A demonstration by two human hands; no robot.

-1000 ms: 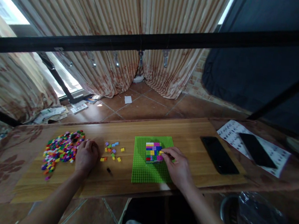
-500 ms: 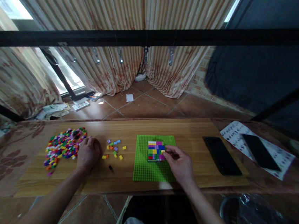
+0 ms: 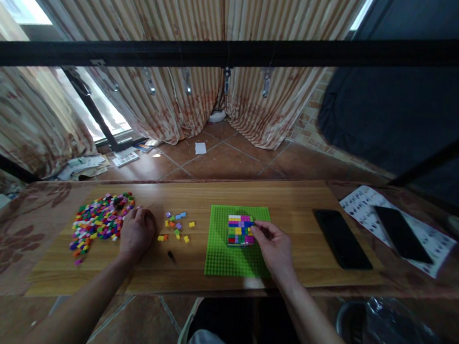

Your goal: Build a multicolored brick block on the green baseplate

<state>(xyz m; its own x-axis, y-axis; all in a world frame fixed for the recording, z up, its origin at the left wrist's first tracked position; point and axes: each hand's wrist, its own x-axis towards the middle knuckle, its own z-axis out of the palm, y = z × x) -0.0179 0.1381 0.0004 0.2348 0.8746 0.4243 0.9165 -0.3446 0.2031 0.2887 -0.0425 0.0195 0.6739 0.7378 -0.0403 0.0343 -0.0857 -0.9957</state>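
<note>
A green studded baseplate (image 3: pixel 221 255) lies on the wooden board (image 3: pixel 292 199). On it stands a square block of small multicoloured bricks (image 3: pixel 239 230). My right hand (image 3: pixel 273 247) is at the block's right edge, thumb and fingers pinched against it; whether a brick is between them I cannot make out. My left hand (image 3: pixel 137 232) rests curled on the board beside a big pile of loose coloured bricks (image 3: pixel 99 220). A few sorted bricks (image 3: pixel 175 225) lie between my left hand and the baseplate.
A small dark piece (image 3: pixel 170 255) lies near the board's front edge. Two black phones (image 3: pixel 342 238) (image 3: pixel 401 233) lie at the right, one on a printed sheet (image 3: pixel 430 237). A black bar (image 3: pixel 241 51) crosses overhead. A plastic-covered basin (image 3: pixel 392 339) sits low right.
My right hand has shifted slightly up along the block's right edge. My left hand stays by the pile. The view has drifted a little.
</note>
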